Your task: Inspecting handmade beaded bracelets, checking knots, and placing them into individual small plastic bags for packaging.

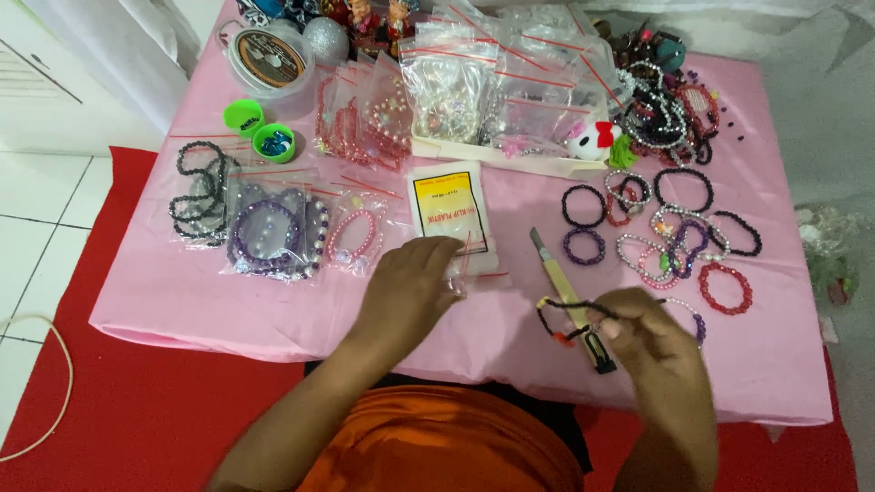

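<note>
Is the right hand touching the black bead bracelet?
Touching. The head view shows the right hand pinching the black bead bracelet at its fingertips, above the yellow cutter.

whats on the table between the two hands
In the head view, only bare pink cloth lies between the left hand and the right hand, which holds a black bracelet.

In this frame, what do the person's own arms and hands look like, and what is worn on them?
Both forearms are bare, with no sleeves reaching them. The left hand and right hand wear no gloves, and no rings, watch or wristband can be made out. The only clothing in view is an orange garment at the bottom edge, over the lap or torso.
</note>
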